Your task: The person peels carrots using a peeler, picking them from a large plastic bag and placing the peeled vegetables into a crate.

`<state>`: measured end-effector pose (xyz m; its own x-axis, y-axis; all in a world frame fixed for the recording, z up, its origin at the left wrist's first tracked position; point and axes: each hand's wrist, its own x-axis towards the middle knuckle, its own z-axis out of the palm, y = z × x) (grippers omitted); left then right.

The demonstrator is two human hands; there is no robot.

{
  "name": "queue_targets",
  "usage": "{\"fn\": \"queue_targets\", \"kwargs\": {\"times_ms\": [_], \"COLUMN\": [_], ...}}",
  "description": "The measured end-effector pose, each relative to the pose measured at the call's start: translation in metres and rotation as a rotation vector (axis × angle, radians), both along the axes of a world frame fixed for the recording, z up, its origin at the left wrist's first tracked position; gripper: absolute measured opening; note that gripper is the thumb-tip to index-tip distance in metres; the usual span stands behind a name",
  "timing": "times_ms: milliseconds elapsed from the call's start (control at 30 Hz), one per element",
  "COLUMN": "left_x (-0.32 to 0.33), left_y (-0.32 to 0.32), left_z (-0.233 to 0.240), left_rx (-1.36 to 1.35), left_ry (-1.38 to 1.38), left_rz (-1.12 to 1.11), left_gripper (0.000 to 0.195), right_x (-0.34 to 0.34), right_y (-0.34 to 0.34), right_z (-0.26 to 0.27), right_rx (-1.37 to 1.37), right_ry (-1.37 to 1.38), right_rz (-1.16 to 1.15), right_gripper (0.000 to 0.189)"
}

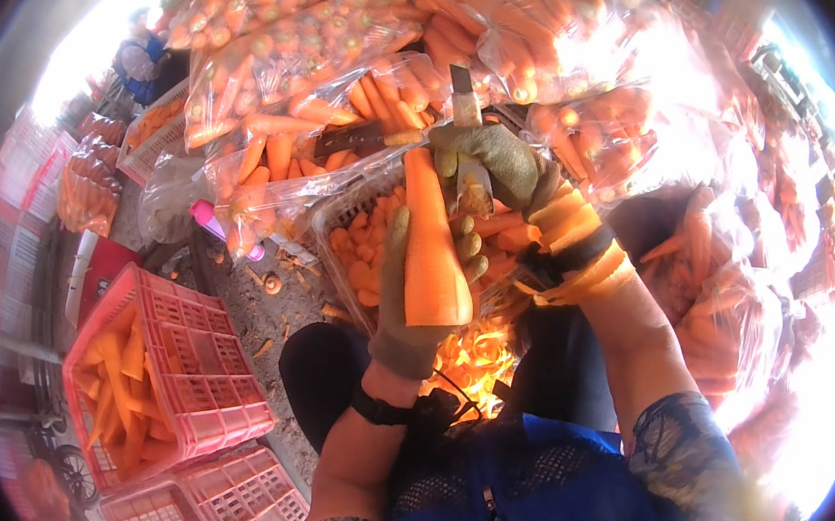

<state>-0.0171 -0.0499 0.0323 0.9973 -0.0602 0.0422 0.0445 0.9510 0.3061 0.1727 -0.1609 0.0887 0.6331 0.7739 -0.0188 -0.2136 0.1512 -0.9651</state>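
My left hand [401, 322], in a dirty work glove, grips a large peeled carrot [432, 251] from below, its thick cut end towards me. Just right of the carrot's narrow end, my gloved right hand [502, 158] holds a flat metal hand tool [465, 109], probably a peeler or knife, with its dark tip pointing away. Orange carrot peelings [572, 223] cling around my right wrist and forearm. Beneath both hands stands a plastic crate [324, 228] of carrot pieces. A heap of thin peelings [480, 360] lies between my knees.
Transparent bags of carrots [320, 36] are piled ahead, with more bagged carrots [722, 291] at right. A red plastic crate [201, 357] of peeled carrots stands left, beside another red crate [208, 514]. A person [142, 61] is at the far left.
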Motion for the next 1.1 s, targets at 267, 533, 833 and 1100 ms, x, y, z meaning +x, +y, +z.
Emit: {"fn": "queue_targets", "kwargs": {"times_ms": [267, 533, 833, 1100], "left_x": [-0.011, -0.024, -0.011, -0.032], "left_y": [-0.014, -0.021, -0.028, -0.039], "left_z": [0.001, 0.024, 0.011, 0.044], "left_rx": [0.236, 0.298, 0.072, 0.131], "left_ry": [-0.070, 0.200, 0.273, 0.156], "left_rz": [0.083, -0.053, 0.071, -0.023], "left_gripper": [0.056, 0.054, 0.045, 0.056], "right_x": [-0.035, -0.016, -0.125, 0.028], "right_y": [-0.015, -0.018, -0.029, 0.039], "right_z": [-0.007, -0.010, 0.019, -0.015], "right_rx": [0.131, -0.115, -0.073, 0.127], "right_ry": [-0.740, -0.674, -0.152, -0.044], "right_rz": [0.028, -0.059, -0.137, -0.546], "right_gripper": [0.023, 0.021, 0.033, 0.032]}}
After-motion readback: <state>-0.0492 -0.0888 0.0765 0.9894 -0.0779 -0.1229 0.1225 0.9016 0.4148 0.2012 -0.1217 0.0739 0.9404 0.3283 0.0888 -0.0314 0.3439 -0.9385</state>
